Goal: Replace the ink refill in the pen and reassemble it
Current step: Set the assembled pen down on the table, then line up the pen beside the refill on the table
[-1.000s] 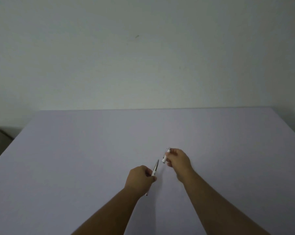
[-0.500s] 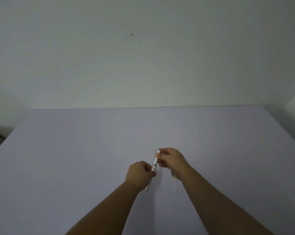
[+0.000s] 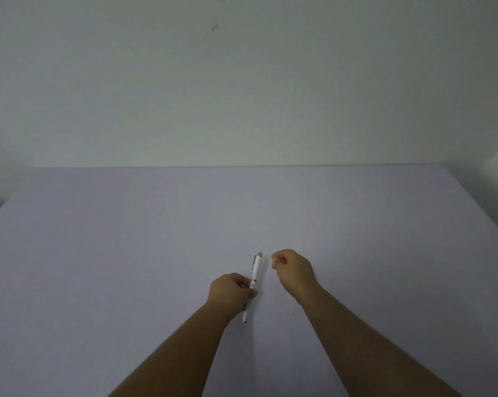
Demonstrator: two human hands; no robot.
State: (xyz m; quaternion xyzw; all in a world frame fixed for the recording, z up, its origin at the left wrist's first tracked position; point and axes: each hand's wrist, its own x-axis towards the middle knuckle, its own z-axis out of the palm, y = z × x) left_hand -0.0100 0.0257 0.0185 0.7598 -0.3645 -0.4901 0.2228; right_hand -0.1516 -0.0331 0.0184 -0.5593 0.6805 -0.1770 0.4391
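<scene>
A white pen (image 3: 255, 270) with its cap and clip on points away from me, its far end near the table's middle. My left hand (image 3: 231, 290) grips it around the middle, and the pen's lower end (image 3: 245, 315) sticks out below the fist. My right hand (image 3: 293, 267) hovers a short way to the right of the pen, apart from it, fingers curled into a loose fist with nothing visible in them. An old refill seen earlier is hidden now.
The pale lilac table (image 3: 127, 253) stretches wide around both hands. A plain wall (image 3: 242, 96) rises behind its far edge. The table's left corner drops off at the far left.
My right hand pushed the cap onto the pen held in my left hand, then let go and moved off to the right. The pen is now in one piece.
</scene>
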